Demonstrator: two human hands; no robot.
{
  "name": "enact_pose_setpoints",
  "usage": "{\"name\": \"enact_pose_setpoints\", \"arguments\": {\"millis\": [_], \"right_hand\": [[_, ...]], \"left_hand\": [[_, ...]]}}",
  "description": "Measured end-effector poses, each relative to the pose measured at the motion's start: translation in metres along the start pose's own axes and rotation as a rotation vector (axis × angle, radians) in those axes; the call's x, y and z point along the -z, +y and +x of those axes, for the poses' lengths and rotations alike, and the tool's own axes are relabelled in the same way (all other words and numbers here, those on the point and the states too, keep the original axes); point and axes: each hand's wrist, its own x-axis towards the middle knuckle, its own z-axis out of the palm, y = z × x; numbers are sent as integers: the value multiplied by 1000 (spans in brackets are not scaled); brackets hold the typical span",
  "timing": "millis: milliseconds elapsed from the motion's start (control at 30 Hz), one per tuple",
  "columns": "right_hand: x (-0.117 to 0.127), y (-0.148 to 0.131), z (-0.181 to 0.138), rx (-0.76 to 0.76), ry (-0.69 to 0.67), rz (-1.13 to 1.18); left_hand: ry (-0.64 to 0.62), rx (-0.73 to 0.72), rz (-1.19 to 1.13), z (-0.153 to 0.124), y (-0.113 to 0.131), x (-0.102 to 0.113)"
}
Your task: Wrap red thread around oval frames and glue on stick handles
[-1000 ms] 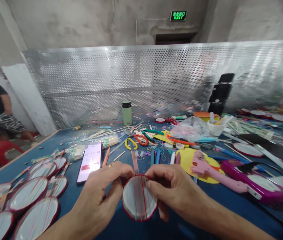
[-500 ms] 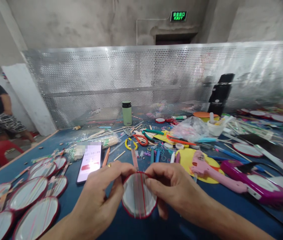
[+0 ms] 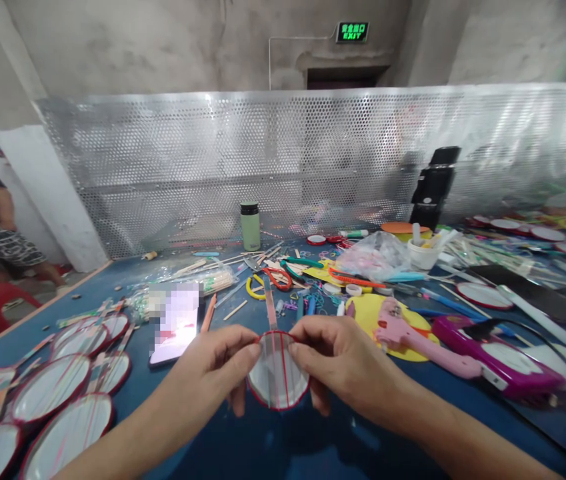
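Observation:
Both my hands hold a small round red-rimmed lid (image 3: 277, 377) with rubber bands stretched across it and a flat stick running up from its top. My left hand (image 3: 213, 373) pinches its left edge with closed fingers. My right hand (image 3: 343, 367) grips its right edge, thumb on the rim. The lid hangs just above the blue table (image 3: 263, 447), near the front edge.
Several finished banded lids (image 3: 53, 400) lie at the left. A phone (image 3: 175, 327) lies beside my left hand. Scissors (image 3: 267, 280), pens, sticks, a green bottle (image 3: 251, 227), a pink glue gun (image 3: 413, 333) and a purple tool (image 3: 503, 360) crowd the table. A person stands far left.
The lid and both hands have shifted slightly up and away from me; the camera has tilted a little. Both grips are unchanged.

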Motion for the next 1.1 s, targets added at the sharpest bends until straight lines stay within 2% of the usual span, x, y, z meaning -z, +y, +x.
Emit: {"name": "enact_pose_setpoints", "arguments": {"millis": [200,333,433,533,633,700,867,1033,1100], "right_hand": [[0,6,6,-18,-62,-23],[7,4,10,-1,-94,-23],[12,0,13,13,32,9],[15,-4,14,49,160,72],[15,-6,14,75,86,170],[13,-6,14,74,16,209],[9,-1,17,40,33,240],[6,0,15,138,-53,248],[3,-2,12,172,-82,271]], "left_hand": [[-54,68,-54,8,-12,-5],[-29,68,-146,13,-15,-4],[-20,44,-244,12,-15,-3],[-103,46,-389,9,-15,-6],[-206,70,-518,4,-14,-11],[-212,63,-559,3,-15,-15],[-182,39,-744,6,-19,-17],[-324,65,-923,6,-21,-22],[-341,33,-974,4,-19,-26]]}}
